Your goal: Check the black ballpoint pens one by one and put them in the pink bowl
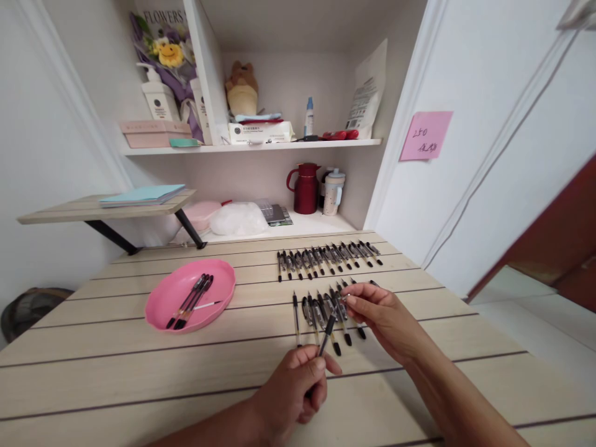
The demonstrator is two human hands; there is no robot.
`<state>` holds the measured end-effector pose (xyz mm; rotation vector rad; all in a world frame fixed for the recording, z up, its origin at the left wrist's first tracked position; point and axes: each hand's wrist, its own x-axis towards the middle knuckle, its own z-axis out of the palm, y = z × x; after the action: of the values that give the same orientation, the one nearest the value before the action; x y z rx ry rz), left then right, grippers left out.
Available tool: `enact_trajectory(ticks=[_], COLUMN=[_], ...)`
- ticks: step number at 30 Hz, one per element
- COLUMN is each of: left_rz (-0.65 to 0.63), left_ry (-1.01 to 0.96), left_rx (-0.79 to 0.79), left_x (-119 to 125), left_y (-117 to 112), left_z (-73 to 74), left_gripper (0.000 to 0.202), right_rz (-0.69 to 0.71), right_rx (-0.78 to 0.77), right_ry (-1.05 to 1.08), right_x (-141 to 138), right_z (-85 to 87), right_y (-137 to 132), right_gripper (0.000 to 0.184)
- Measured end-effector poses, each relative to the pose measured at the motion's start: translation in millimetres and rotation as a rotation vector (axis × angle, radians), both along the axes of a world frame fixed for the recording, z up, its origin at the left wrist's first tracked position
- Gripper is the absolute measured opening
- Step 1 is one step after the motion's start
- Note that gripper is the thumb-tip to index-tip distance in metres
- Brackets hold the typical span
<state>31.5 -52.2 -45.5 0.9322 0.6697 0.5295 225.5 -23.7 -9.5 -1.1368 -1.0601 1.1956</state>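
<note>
My left hand (pixel 298 382) is closed around the lower part of a black gel pen (pixel 329 326), whose narrow end slants up and to the right. At that upper end, the thumb and fingers of my right hand (pixel 384 316) pinch together over something small that I cannot make out. Behind both hands lies a loose row of pens and black caps (pixel 316 310), partly covered by the hands. Farther back is a neater row of black pens with caps (pixel 328 259) between them.
A pink scalloped tray (pixel 156 307) to the left holds several pens and a thin white stick. Over the table's back left stands a small raised shelf (pixel 56 211) with blue-covered papers. A red jug (pixel 306 189) and a cup (pixel 333 194) stand in the cabinet behind.
</note>
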Motion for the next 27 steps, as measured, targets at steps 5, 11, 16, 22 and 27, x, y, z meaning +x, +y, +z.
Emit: enact_trajectory(ticks=[5,11,16,22,27], left_rz=[0.001,-0.022,-0.040,-0.040,-0.036], left_ry=[-0.010,-0.017,0.000,0.022,0.060], left_rx=[0.007,0.024,0.018,0.035,0.056], left_x=[-0.1,-0.8,-0.8,-0.7,0.0], left_y=[0.3,0.4,0.0,-0.3,-1.1], left_z=[0.2,0.5,2.1,2.9,3.3], left_gripper=[0.028,0.026,0.026,0.024,0.025], right_rz=[0.067,0.135,0.177,0.194,0.209], right_rx=[-0.009,0.003,-0.012,-0.048,-0.077], right_ry=[-0.005,-0.055,-0.088,-0.040,-0.033], right_x=[-2.0,-3.3,-4.8,-6.2,-6.0], right_z=[-0.1,2.2,2.2,0.0,-2.8], right_y=[0.6,-2.0,-3.6,-5.8,-6.1], right_gripper=[0.028,0.028,0.029,0.026,0.024])
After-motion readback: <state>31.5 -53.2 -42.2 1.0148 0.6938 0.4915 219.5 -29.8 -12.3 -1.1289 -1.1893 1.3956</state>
